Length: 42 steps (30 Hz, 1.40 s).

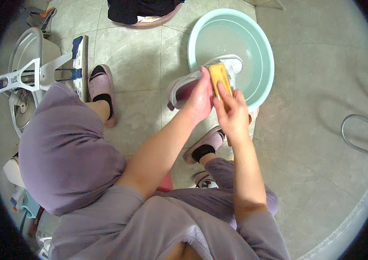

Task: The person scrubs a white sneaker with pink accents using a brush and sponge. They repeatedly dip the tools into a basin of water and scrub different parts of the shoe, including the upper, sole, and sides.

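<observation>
A light-coloured shoe (187, 79) with a dark reddish inside is in my left hand (201, 99), its heel towards me at the left and its toe over the basin. My right hand (233, 112) grips a yellow brush or block (219, 76) and holds it against the side of the shoe. Beneath the toe stands a round, pale turquoise plastic basin (264, 42) with cloudy water (245, 61) in it. What the yellow thing's underside looks like is hidden against the shoe.
A pink basin (171, 16) with dark cloth stands at the top. At the left are a flat mop head (81, 65) and a mop bucket (37, 45). Another shoe (207, 182) lies below my slippered foot. A metal loop (359, 148) juts in at the right.
</observation>
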Motion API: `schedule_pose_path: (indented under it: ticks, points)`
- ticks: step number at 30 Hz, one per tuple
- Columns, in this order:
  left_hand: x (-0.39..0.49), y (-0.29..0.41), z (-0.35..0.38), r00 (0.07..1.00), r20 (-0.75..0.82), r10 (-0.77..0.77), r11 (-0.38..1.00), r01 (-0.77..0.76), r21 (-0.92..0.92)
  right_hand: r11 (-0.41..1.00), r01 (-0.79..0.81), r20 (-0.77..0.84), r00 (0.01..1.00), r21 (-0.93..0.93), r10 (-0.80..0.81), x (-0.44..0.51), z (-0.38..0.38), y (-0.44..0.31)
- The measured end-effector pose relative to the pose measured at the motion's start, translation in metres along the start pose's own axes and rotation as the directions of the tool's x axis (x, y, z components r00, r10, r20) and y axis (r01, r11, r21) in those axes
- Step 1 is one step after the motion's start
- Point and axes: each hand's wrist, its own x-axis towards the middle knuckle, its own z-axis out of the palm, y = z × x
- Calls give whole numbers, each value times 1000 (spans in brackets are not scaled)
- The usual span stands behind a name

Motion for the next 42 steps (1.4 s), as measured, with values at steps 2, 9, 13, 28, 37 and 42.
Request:
schedule_pose_path:
  ticks: [2,9,13,28,37,42]
  points:
    - [-2,-4,5,993,-96,-62,998,60,-25,997,71,-62,996,-1,-71,10,0,-2]
    - [3,4,-7,999,35,-31,998,29,47,999,-7,-60,998,47,10,-14,-10,9]
    - [5,5,-12,985,171,10,991,-33,128,997,-9,50,999,72,5,16,-19,10]
    - [14,12,-21,989,122,-83,885,17,466,991,103,139,986,-80,-91,30,-20,-5]
    - [9,19,-14,994,36,-108,907,83,412,996,85,142,986,-9,-83,33,-13,-13]
    - [14,30,-21,995,86,42,937,-69,343,998,64,153,986,-24,-59,15,-11,-5]
